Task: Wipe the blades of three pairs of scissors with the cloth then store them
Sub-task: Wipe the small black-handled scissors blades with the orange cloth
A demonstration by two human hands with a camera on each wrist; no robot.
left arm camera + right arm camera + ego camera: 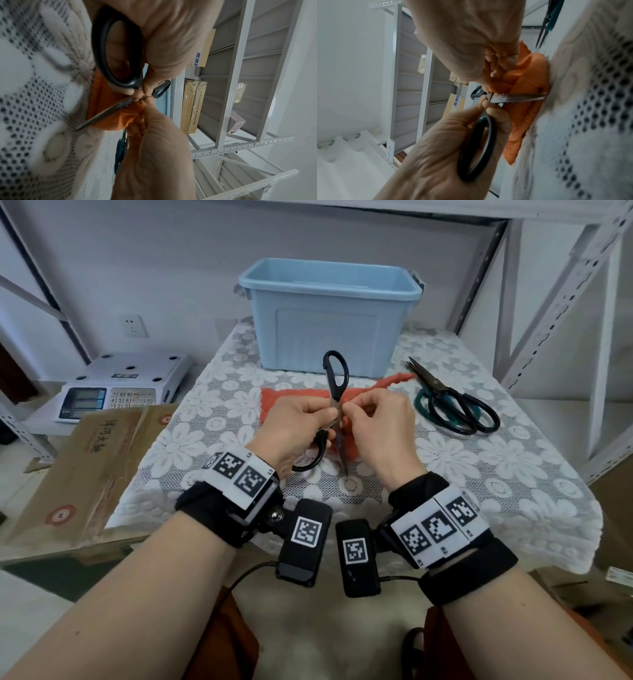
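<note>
Black-handled scissors point(337, 378) stand spread wide over the table. One handle loop points up toward the bin, and one bare blade point(343, 458) points down at me. My left hand point(329, 414) grips the lower handle loop point(116, 54) and pinches the scissors at the pivot. My right hand point(352, 410) pinches a fold of the orange cloth point(294, 400) against the blade point(518, 98) close to the pivot. The rest of the cloth point(527, 83) lies bunched on the table under both hands. Two more scissors point(455, 405), one green-handled and one black-handled, lie crossed at the right.
An open light-blue plastic bin point(329, 313) stands at the back of the lace-covered table point(513, 460). A scale point(116, 392) and a cardboard box point(85, 460) sit to the left. Metal shelf uprights point(561, 302) rise on the right.
</note>
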